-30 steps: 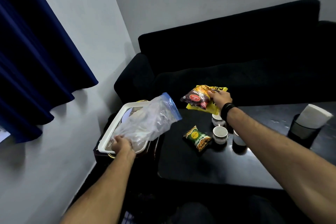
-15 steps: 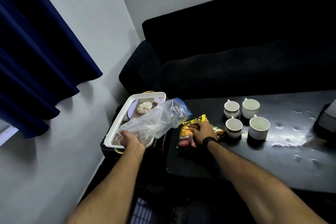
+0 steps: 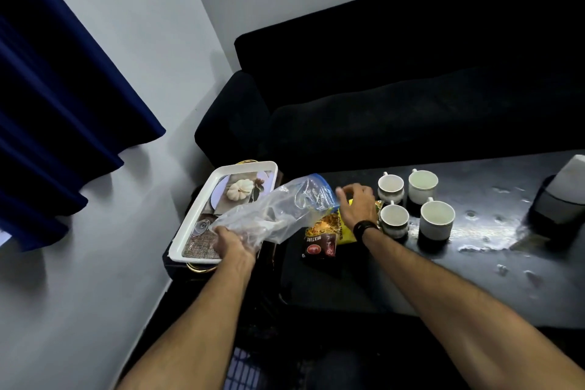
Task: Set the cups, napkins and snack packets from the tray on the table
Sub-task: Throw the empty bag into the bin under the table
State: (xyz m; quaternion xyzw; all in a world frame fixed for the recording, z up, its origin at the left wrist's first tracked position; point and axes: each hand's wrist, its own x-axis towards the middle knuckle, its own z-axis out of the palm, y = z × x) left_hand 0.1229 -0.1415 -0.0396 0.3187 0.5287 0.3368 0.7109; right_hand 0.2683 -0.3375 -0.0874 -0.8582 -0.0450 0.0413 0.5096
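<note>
Fingers of the left hand (image 3: 232, 242) are clamped on the lower end of a clear zip bag (image 3: 278, 214) with a blue seal strip, held above the near end of the white tray (image 3: 202, 218). I see the right hand (image 3: 356, 204) hovering just over the snack packets (image 3: 329, 231), fingers loosely curled and apart, gripping nothing. I count two packets with certainty, one dark reading "MIXTURE", one yellow with lettering I cannot read. Four white cups (image 3: 437, 218) stand grouped on the black table (image 3: 506, 263), just beside the packets. A napkin holder (image 3: 560, 196) sits at the right edge.
</note>
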